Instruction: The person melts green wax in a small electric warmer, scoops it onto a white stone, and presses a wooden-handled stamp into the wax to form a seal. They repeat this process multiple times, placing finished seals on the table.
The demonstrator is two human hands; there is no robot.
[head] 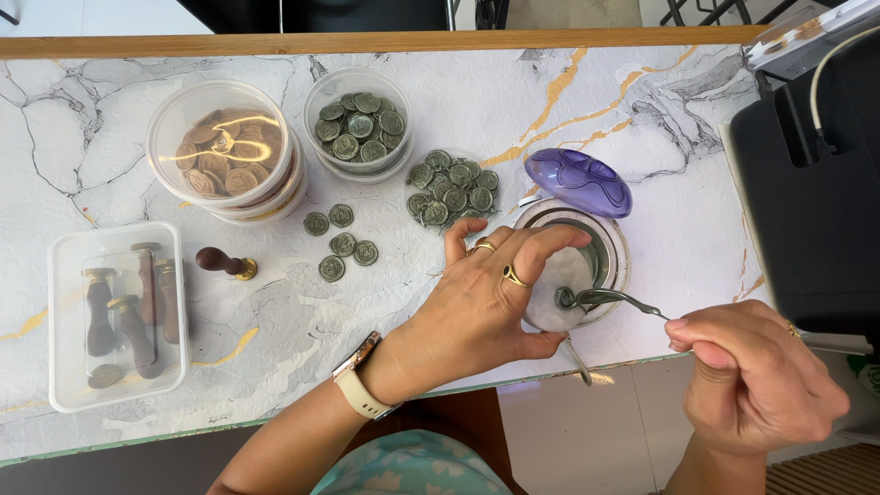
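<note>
My left hand (486, 293), with rings and a wristwatch, grips the rim of a round metal melting pot (612, 257) near the table's front edge. My right hand (756, 371) holds a metal spoon (614, 299) by its handle. The spoon's bowl rests over the pot's pale grey inside, next to a small round wax blob (565, 297). The pot's purple lid (577, 181) stands tipped open behind it.
Green wax seals lie in a pile (449, 191), in a loose group (341, 240) and in a clear tub (358, 126). Bronze seals fill a stacked tub (223, 151). A wooden stamp (223, 263) lies beside a clear box of stamps (117, 316). A black machine (811, 192) stands right.
</note>
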